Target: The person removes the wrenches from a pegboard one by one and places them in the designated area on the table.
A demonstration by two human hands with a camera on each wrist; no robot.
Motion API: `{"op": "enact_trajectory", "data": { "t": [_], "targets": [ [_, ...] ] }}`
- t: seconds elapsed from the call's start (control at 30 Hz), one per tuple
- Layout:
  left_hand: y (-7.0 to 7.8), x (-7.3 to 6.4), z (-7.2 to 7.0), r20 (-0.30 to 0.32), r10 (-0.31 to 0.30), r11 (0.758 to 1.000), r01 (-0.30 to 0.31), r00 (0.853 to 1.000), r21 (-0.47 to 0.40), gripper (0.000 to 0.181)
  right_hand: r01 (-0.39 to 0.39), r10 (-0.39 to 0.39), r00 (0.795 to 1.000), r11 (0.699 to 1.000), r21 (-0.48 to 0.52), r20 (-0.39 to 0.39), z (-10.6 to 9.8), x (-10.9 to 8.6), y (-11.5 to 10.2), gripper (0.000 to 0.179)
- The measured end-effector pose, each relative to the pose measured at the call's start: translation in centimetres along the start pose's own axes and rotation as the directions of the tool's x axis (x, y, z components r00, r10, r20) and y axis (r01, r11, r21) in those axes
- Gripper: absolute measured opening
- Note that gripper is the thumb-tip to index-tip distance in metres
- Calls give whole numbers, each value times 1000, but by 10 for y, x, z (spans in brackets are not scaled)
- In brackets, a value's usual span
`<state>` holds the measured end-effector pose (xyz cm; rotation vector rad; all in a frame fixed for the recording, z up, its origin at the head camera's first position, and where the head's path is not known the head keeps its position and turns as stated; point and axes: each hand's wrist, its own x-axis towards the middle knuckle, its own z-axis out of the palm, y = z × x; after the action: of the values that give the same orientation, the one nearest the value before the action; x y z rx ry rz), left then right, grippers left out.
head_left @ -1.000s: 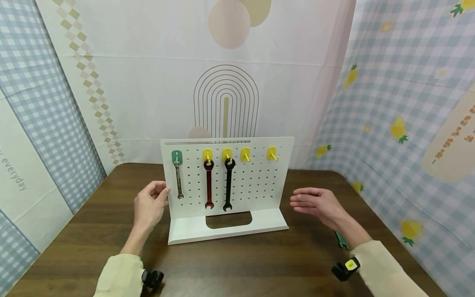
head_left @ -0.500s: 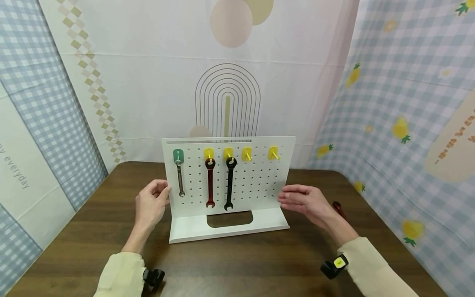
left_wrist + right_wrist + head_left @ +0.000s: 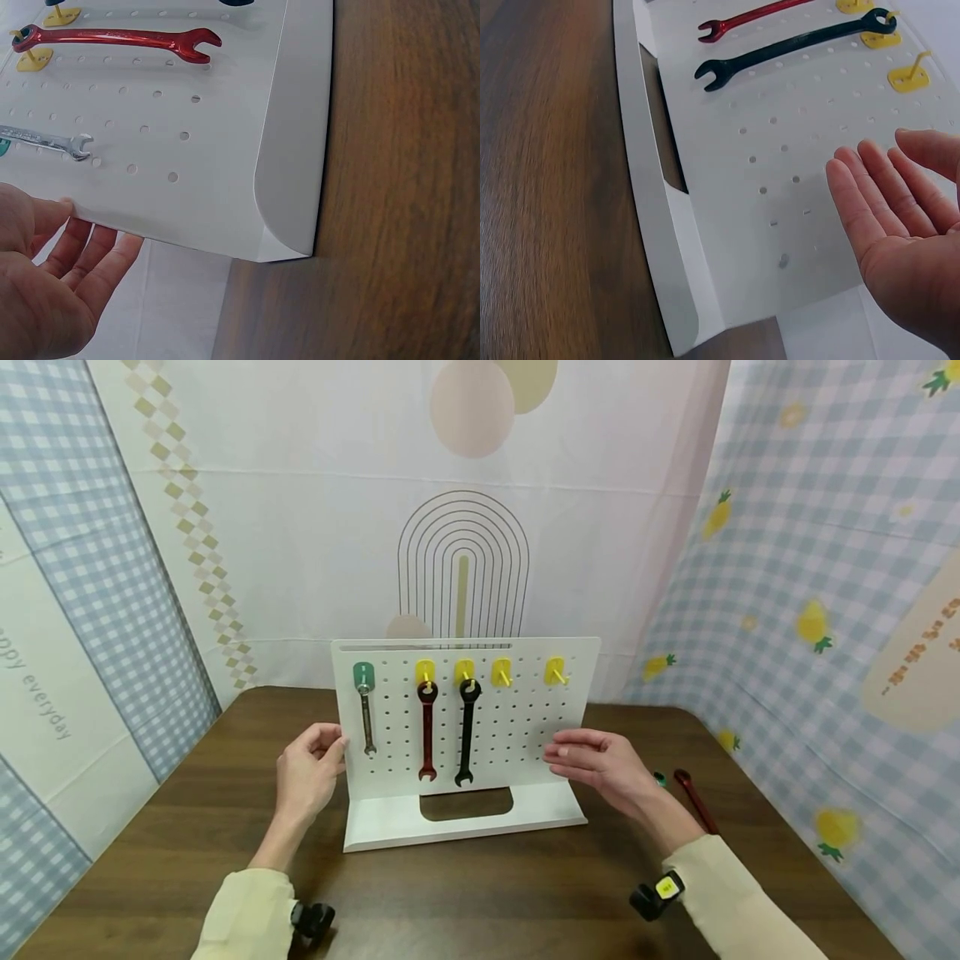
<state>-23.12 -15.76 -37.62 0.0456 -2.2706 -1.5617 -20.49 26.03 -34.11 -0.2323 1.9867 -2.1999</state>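
A white pegboard stand (image 3: pixel 517 735) stands upright on the table. My left hand (image 3: pixel 307 772) holds its left edge, thumb at the front face and fingers at the edge in the left wrist view. My right hand (image 3: pixel 600 768) is before the board's lower right part, its fingers straight and holding nothing; whether they touch the board I cannot tell. A small silver wrench (image 3: pixel 367 722) hangs from a green hook (image 3: pixel 363 675) at the left. A red wrench (image 3: pixel 427 735) and a black wrench (image 3: pixel 467 735) hang from yellow hooks. Two more yellow hooks, one of them the rightmost hook (image 3: pixel 555 672), bear nothing.
Right of my right forearm, another red wrench (image 3: pixel 696 802) lies on the brown table (image 3: pixel 480 893). The end of a green wrench (image 3: pixel 660 779) shows beside it, the rest hidden by the arm. Patterned cloth (image 3: pixel 300 552) hangs behind and at both sides.
My right hand has moved left, from beside the board to in front of its right part. The wrenches on the table at right came into view from behind the arm. My left hand stays.
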Motion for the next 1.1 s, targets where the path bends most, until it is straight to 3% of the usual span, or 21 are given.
{"op": "enact_trajectory", "data": {
  "t": [0.27,0.67,1.1],
  "targets": [
    [-2,-3,-1,14,-22,1000,22,1000,13,17,-29,29,999,999,16,-16,18,8,5,48],
    [2,4,1,-2,-19,1000,19,1000,-9,15,-18,19,1000,1000,22,-13,35,29,-3,48],
    [-1,4,1,1,-17,1000,17,1000,-14,16,-1,0,998,1000,19,63,50,42,-2,46]
  ]
}}
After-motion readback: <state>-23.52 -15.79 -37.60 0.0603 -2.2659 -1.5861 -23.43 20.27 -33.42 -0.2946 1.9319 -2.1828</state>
